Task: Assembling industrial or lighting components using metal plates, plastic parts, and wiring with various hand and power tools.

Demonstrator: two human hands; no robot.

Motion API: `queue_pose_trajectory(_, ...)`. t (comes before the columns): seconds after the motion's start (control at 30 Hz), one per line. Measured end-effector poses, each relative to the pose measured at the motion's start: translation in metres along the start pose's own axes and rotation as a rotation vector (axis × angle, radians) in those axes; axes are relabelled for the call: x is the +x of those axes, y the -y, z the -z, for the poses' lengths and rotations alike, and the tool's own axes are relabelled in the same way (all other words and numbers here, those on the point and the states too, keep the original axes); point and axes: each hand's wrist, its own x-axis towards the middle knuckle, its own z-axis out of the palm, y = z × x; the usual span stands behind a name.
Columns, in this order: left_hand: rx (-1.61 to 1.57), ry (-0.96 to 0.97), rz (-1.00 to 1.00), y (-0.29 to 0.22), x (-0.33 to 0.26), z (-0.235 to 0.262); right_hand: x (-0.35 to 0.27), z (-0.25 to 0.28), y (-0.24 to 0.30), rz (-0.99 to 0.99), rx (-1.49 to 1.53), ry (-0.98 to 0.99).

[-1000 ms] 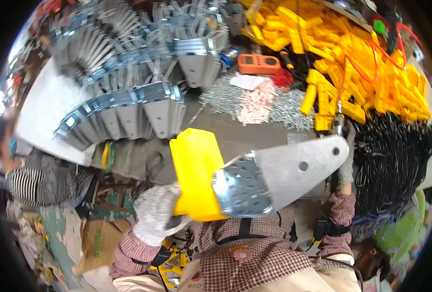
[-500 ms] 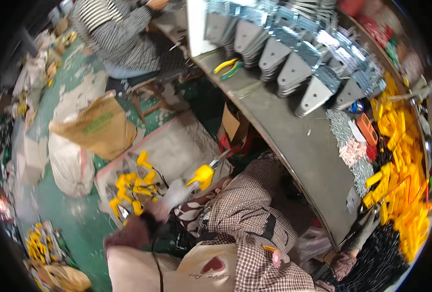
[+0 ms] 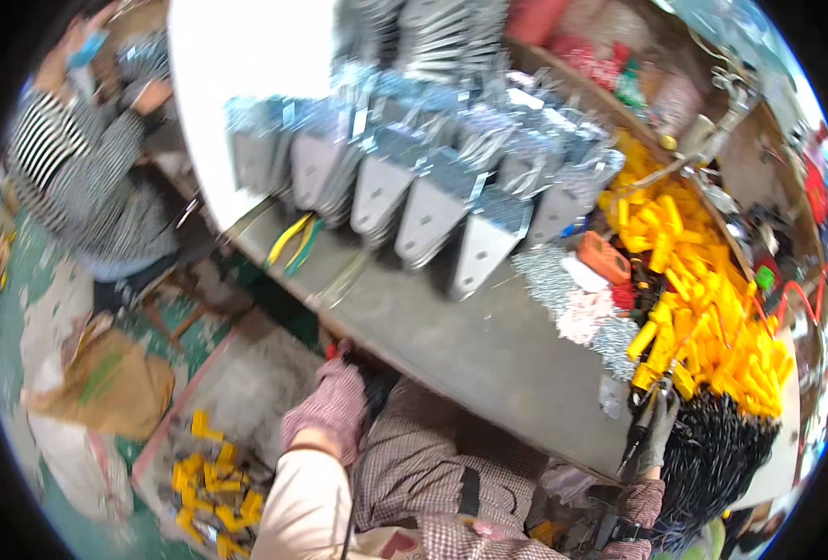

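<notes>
My left forearm in a pink checked sleeve (image 3: 328, 406) reaches to the near edge of the workbench (image 3: 423, 355), by a small red thing (image 3: 337, 351). The left hand's fingers are hidden there. My right hand (image 3: 659, 431), in a grey glove, is closed around a dark slender tool (image 3: 636, 437) at the bench's right end. It lies between a heap of yellow plastic handles (image 3: 713, 341) and a bundle of black strips (image 3: 717, 462). Grey metal blades (image 3: 489, 247) stand in stacked rows across the bench.
Pliers (image 3: 293, 243) with yellow and green grips lie at the bench's left. Small metal fasteners (image 3: 549, 280) are piled beside an orange block (image 3: 603, 258). Yellow-handled pieces (image 3: 213, 481) lie on a sack at lower left. Another person (image 3: 97, 187) sits at far left.
My left hand has gone from above the sack to the bench edge; the yellow-handled metal piece it held no longer shows. My right hand has moved onto the yellow handles' near edge. The view has turned right.
</notes>
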Motion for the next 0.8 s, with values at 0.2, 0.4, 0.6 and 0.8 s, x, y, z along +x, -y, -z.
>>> queue_pose_trajectory(0.2, 0.302, 0.771, -0.694, -0.055, -0.113, 0.113, -0.005, 0.023, 0.003, 0.139, -0.365, -0.117)
queue_pose_trajectory(0.4, -0.291, -0.575, -1.059, -0.129, -0.215, 0.331, 0.003, 0.036, 0.002, 0.228, -0.965, -0.065)
queue_pose_trajectory(0.6, 0.535, -0.915, -0.826, -0.2, -0.124, 0.376, -0.003, 0.035, 0.056, 0.267, -0.819, -0.081)
queue_pose_trajectory(0.8, 0.482, -0.94, -1.068, -0.272, -0.223, 0.276, 0.012, 0.025, 0.094, 0.274, -0.557, -0.09)
